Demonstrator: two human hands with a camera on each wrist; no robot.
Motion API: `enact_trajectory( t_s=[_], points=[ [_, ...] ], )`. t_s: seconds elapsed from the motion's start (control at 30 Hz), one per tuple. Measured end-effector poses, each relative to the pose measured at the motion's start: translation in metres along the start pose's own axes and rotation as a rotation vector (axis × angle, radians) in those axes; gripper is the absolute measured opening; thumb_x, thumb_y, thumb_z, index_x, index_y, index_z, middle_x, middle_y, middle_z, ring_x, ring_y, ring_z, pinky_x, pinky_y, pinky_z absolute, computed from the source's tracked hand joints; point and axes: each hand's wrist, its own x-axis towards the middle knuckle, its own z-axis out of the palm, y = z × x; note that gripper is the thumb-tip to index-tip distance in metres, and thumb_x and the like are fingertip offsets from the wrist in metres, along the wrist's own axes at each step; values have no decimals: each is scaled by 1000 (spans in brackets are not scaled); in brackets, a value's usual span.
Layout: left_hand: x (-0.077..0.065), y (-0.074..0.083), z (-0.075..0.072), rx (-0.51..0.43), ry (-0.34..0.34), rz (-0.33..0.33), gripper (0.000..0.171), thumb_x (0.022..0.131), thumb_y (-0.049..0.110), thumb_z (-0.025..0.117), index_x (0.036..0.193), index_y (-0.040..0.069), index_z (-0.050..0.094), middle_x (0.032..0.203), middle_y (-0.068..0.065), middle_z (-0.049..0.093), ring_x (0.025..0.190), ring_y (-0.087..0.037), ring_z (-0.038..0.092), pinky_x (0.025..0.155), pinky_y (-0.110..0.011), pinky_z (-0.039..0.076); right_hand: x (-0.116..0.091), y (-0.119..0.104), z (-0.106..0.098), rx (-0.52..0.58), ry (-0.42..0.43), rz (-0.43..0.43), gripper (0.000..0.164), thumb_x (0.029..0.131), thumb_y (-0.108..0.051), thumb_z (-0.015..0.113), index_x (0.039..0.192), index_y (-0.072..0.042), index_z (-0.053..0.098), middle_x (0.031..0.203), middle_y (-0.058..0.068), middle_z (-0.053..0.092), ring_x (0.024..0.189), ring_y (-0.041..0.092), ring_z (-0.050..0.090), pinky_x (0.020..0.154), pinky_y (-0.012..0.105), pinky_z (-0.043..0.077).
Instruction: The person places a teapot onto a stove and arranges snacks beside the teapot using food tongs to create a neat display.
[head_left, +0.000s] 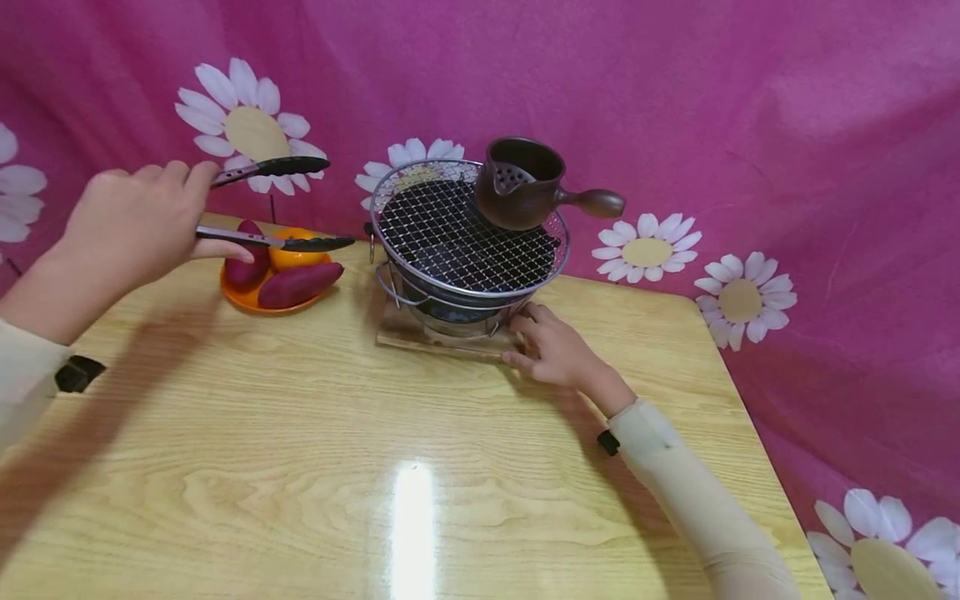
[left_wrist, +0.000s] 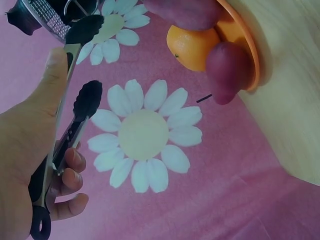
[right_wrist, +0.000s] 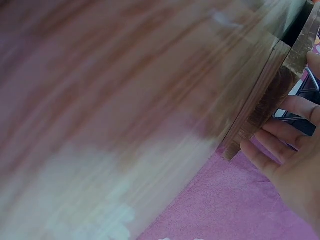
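Observation:
My left hand (head_left: pixel 138 212) holds a pair of tongs (left_wrist: pixel 75 120) with black tips; their arms are spread apart with nothing between them. In the head view they hang over an orange plate (head_left: pixel 273 310) bearing an orange (head_left: pixel 298 250) and purple sweet potatoes (head_left: pixel 300 285). At the right end of a wooden board (head_left: pixel 442 344), my right hand (head_left: pixel 553 346) grips the edge, thumb by the front corner and fingers along the side. On that board stands a round grill (head_left: pixel 457 242) with a wire mesh top. A brown clay pot (head_left: pixel 517 192) with a side handle sits on the mesh.
The light wooden table (head_left: pixel 300 467) reaches up to a pink cloth (head_left: pixel 675 100) with white daisies behind it. Wire handles stick out from the grill's sides. The pot's handle juts right, past the grill rim.

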Motion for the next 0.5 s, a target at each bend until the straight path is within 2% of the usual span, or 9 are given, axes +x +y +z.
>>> enact_trajectory(
  t_s=[0.03, 0.07, 0.17, 0.27, 0.33, 0.4, 0.47, 0.5],
  points=[
    [-1, -1, -1, 4, 3, 4, 98, 76, 80, 63, 113, -10, 49, 78, -28, 55, 60, -40, 56, 41, -48, 43, 0, 0, 0, -4, 1, -2, 33, 90, -34, 73, 106, -6, 64, 124, 17, 56, 119, 32, 53, 99, 50, 48],
    [-2, -2, -1, 10, 6, 9, 103, 76, 86, 55, 114, -9, 49, 78, -27, 56, 60, -40, 56, 41, -47, 43, 0, 0, 0, -4, 1, -4, 34, 90, -34, 73, 106, -6, 64, 124, 17, 56, 118, 32, 53, 98, 50, 48],
    [-5, -6, -1, 2, 70, 42, 114, 76, 96, 24, 114, -8, 50, 79, -28, 57, 58, -42, 56, 39, -47, 41, 0, -1, -1, -5, 2, -4, 34, 89, -34, 73, 107, -6, 64, 124, 16, 56, 115, 32, 53, 96, 50, 49],
    [-6, -10, -2, -13, 93, 56, 124, 72, 93, -4, 117, -8, 52, 82, -31, 59, 62, -47, 58, 40, -49, 41, 1, -1, -1, -2, 1, 1, 35, 89, -34, 73, 108, -6, 65, 125, 16, 56, 115, 31, 53, 95, 50, 49],
    [-6, -13, -3, -27, 92, 64, 121, 76, 93, 4, 117, -10, 53, 85, -33, 60, 65, -49, 59, 41, -51, 42, 1, -1, -1, -9, 3, -4, 36, 89, -35, 72, 109, -6, 65, 125, 16, 57, 116, 32, 54, 97, 50, 49],
    [-7, -15, -5, -23, 65, 63, 112, 82, 91, 24, 116, -11, 54, 86, -32, 62, 68, -49, 61, 43, -52, 44, 1, 0, 0, -22, 7, -14, 36, 90, -35, 71, 109, -6, 65, 125, 16, 57, 115, 32, 54, 97, 50, 49],
    [-7, -17, -6, -21, 52, 69, 99, 86, 83, 47, 114, -12, 55, 85, -32, 62, 69, -48, 61, 44, -51, 45, 1, 0, 0, -35, 9, -24, 36, 91, -36, 71, 109, -6, 66, 123, 16, 58, 113, 31, 55, 98, 50, 49],
    [-7, -18, -5, -20, 52, 78, 95, 87, 79, 51, 112, -12, 56, 85, -32, 62, 68, -47, 61, 44, -51, 45, 0, 0, 1, -44, 9, -28, 36, 91, -37, 71, 110, -7, 66, 122, 15, 58, 111, 31, 55, 98, 50, 49]
  ],
)
